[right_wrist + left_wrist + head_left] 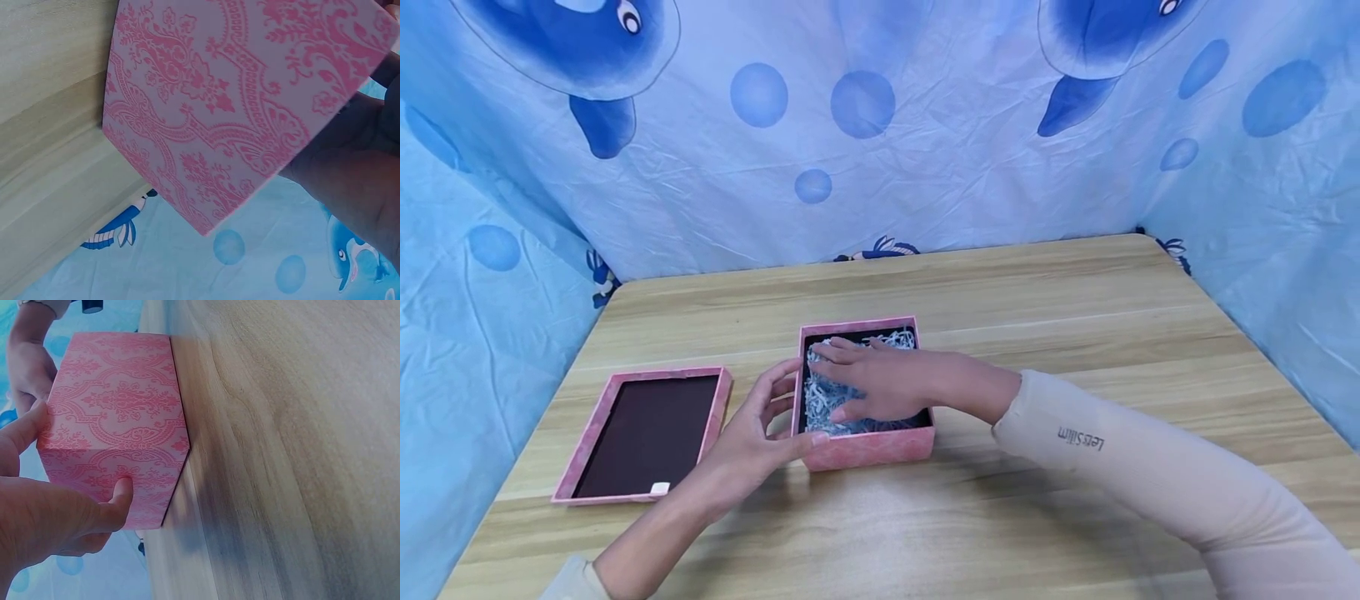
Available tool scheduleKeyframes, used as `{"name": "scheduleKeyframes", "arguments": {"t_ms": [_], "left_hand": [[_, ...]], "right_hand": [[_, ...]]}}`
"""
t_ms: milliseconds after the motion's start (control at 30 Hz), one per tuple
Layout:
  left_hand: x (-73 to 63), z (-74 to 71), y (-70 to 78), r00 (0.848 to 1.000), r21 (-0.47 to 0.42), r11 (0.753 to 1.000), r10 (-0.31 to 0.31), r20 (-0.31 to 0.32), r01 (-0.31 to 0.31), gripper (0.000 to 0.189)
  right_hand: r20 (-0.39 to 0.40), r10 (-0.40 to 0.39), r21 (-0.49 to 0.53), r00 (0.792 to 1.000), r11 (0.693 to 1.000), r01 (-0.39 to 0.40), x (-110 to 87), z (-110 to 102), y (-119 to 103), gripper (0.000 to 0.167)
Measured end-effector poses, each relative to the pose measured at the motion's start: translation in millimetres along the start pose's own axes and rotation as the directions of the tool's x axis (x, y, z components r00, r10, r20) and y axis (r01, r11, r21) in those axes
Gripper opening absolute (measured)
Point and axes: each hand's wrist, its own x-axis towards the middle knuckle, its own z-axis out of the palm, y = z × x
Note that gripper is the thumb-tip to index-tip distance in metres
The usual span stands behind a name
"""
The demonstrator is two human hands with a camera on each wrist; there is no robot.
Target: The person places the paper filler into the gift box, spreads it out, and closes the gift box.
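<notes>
A pink patterned box (871, 451), dark inside, sits without its lid on the wooden table. Pale blue shredded paper (827, 407) fills it. My left hand (748, 446) grips the box at its near left corner, thumb on the near wall and fingers along the left side. Over the box, my right hand (883, 382) lies palm down on the shredded paper, fingers spread and fairly straight. In the right wrist view the box's outer wall (187, 106) hides most of that hand.
The pink-rimmed lid (651, 433) lies inside up to the left of the box, with a small white tab (659, 488) at its near edge. A blue dolphin-print curtain (925, 183) hangs behind the table (1075, 317) and along both sides.
</notes>
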Motion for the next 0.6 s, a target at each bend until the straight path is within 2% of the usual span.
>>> {"name": "scheduleKeyframes", "arguments": {"t_ms": [600], "left_hand": [[-0.8,0.9,1.2,1.0,-0.005,1.0,0.0,0.002,0.0,0.086]], "right_hand": [[-0.049,-0.003,-0.038,0.999,0.999,0.001,-8.8,-9.2,-6.1,0.069]]}}
